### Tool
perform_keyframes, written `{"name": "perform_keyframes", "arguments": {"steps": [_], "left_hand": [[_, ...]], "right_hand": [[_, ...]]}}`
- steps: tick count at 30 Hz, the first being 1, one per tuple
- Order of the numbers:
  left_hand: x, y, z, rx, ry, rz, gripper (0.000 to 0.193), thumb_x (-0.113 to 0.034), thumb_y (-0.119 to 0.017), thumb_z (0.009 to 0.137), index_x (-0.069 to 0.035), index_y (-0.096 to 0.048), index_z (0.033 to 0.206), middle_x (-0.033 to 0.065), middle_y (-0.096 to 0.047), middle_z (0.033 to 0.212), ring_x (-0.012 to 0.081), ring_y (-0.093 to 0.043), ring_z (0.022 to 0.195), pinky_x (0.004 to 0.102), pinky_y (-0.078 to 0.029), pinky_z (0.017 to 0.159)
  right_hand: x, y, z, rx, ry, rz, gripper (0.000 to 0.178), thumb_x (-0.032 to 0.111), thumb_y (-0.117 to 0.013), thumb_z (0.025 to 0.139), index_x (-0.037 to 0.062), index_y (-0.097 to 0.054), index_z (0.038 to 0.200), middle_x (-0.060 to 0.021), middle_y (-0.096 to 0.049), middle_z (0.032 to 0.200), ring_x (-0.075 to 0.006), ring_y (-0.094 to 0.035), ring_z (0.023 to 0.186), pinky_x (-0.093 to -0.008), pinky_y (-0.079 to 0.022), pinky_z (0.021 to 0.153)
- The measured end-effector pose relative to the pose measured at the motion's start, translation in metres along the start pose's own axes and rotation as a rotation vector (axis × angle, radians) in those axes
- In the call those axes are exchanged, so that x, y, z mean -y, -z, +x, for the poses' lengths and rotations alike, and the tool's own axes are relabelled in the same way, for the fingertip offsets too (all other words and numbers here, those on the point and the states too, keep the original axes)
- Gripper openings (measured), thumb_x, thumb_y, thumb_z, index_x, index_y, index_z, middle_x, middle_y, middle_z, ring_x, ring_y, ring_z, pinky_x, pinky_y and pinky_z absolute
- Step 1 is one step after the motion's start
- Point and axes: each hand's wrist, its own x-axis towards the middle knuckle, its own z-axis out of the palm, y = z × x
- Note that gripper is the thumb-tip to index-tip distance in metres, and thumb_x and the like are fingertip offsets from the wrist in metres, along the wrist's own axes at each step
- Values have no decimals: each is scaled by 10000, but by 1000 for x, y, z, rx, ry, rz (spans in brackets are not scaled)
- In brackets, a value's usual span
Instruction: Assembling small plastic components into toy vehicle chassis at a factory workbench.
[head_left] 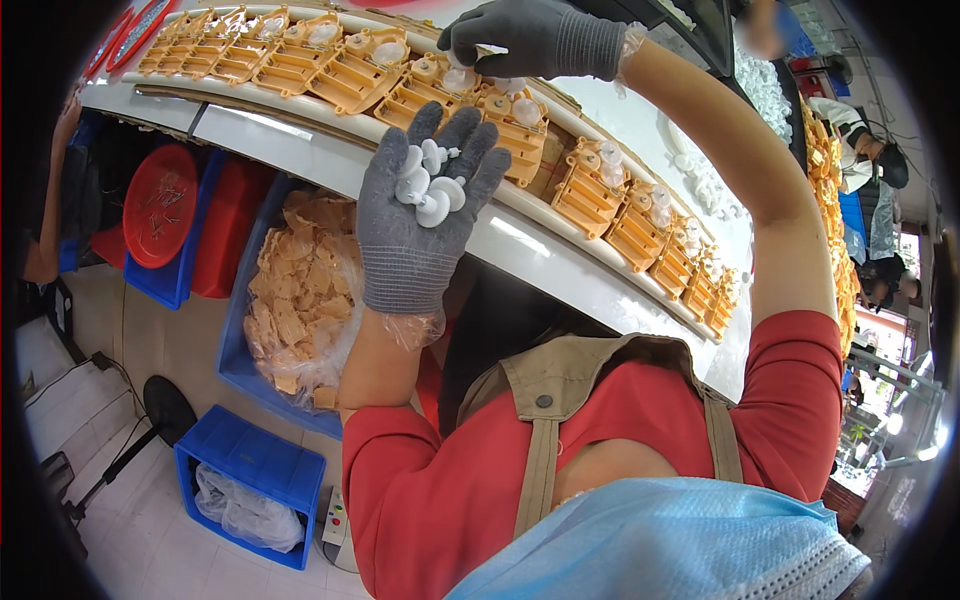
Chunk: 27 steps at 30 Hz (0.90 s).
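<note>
My left hand, in a grey glove, is palm up with its fingers spread, and several white plastic gears with thin shafts rest in it. Over the far side of the row, my gloved right hand bends its fingers and thumb around a small white plastic part, mostly hidden by the glove. Beneath the hands runs a curved row of yellow-orange plastic housings. Many of them carry white and clear round parts. The housing nearest my left fingers is partly covered by them.
A pale rail borders the row along the white table. White parts are heaped beyond it on the right. Below left stand a blue bin of orange pieces, a red dish and a blue crate. Other people are farther off.
</note>
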Motion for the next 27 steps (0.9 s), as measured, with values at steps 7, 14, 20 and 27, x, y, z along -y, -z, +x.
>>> {"name": "perform_keyframes", "arguments": {"steps": [7, 14, 20, 27], "left_hand": [[1, -2, 1, -8, -21, 48, 515, -277, -476, 903, -15, -320, 1318, 235, -394, 1279, 372, -414, 1193, 554, -361, 991], [3, -5, 2, -26, -21, 43, 508, -297, -450, 919, -13, -319, 1319, 222, -397, 1284, 374, -389, 1211, 550, -343, 1004], [3, -7, 0, -48, -39, 29, 502, -321, -413, 939, -10, -319, 1321, 201, -434, 1234, 379, -367, 1227, 557, -308, 1025], [4, -4, 3, 10, -27, 21, 524, -330, -421, 937, -5, -295, 1329, 200, -439, 1218, 377, -369, 1223, 557, -321, 1020]], "right_hand": [[16, 10, 6, 85, -185, -20, 226, 140, -622, 765, 74, -559, 971, -158, -607, 791, -327, -599, 748, -402, -466, 660], [15, 15, 11, 190, -241, -61, 269, 138, -622, 759, 82, -567, 1016, -160, -616, 815, -324, -606, 771, -399, -473, 674], [15, 17, 14, 214, -122, -155, 263, 138, -616, 764, 78, -577, 1018, -153, -620, 831, -319, -606, 770, -390, -472, 677], [0, 3, 3, 45, -167, 148, 330, 149, -638, 780, 75, -581, 1096, -164, -634, 927, -309, -613, 829, -376, -478, 727]]}}
